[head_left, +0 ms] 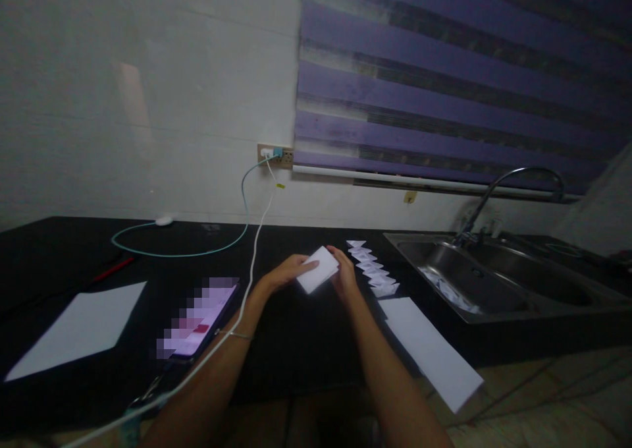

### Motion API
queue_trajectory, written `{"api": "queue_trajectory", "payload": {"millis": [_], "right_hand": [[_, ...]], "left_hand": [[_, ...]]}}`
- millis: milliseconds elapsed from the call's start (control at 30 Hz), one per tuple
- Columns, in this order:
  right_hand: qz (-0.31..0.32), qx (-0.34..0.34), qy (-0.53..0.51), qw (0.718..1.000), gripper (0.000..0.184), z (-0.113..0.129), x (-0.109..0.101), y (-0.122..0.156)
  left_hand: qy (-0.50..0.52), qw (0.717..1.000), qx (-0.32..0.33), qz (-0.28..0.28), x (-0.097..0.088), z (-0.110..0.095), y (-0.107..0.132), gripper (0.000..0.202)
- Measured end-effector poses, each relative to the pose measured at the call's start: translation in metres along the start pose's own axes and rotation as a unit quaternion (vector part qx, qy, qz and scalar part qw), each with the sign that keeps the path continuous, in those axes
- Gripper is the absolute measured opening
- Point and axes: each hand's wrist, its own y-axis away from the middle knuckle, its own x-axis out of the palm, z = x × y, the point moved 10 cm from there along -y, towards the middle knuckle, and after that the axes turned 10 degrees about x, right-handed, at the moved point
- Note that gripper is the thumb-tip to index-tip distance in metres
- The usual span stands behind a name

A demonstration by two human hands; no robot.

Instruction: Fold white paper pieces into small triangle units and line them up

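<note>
Both my hands hold a small white folded piece of paper (318, 270) above the black countertop (296, 342). My left hand (285, 271) grips its left edge with fingers curled round it. My right hand (344, 273) pinches its right side. Just right of my hands lies a row of several small folded white paper pieces (372, 269).
A white sheet (79, 329) lies at the left and a long white strip (429, 349) at the right, overhanging the counter edge. A lit phone (200, 319) on a white cable (251, 257) sits by my left arm. A steel sink (474, 277) with a tap (513, 184) holds paper scraps.
</note>
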Motion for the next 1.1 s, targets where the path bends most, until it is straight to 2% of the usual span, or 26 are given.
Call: {"api": "queue_trajectory", "payload": {"millis": [67,133,233,333,433,633,933,1100], "right_hand": [[-0.002,0.053,-0.017,0.998,0.045,-0.010,0.001,0.000],[0.000,0.075,0.024,0.997,0.051,-0.016,0.003,0.003],[0.022,0.019,0.143,0.989,0.048,-0.011,0.011,0.008],[0.031,-0.055,0.215,0.974,0.043,0.000,0.018,0.014],[0.026,-0.079,0.229,0.970,0.042,0.005,0.017,0.015],[0.047,-0.080,0.229,0.969,0.039,0.003,0.019,0.012],[0.054,-0.074,0.216,0.972,0.035,-0.005,0.013,0.007],[0.054,-0.073,0.216,0.972,0.037,-0.003,0.015,0.009]], "left_hand": [[-0.002,0.999,0.025,-0.038,-0.008,-0.003,-0.003,0.048],[-0.013,0.996,0.041,-0.082,-0.018,-0.005,-0.004,0.049],[-0.028,0.991,0.045,-0.126,-0.027,-0.007,-0.003,0.047],[-0.021,0.991,0.049,-0.122,-0.027,-0.006,-0.003,0.044],[-0.017,0.991,0.053,-0.120,-0.027,-0.004,-0.004,0.040],[-0.029,0.990,0.042,-0.130,-0.031,0.002,-0.007,0.032],[-0.057,0.987,0.046,-0.141,-0.031,0.002,-0.006,0.037],[-0.046,0.987,0.055,-0.141,-0.033,0.003,-0.005,0.037]]}}
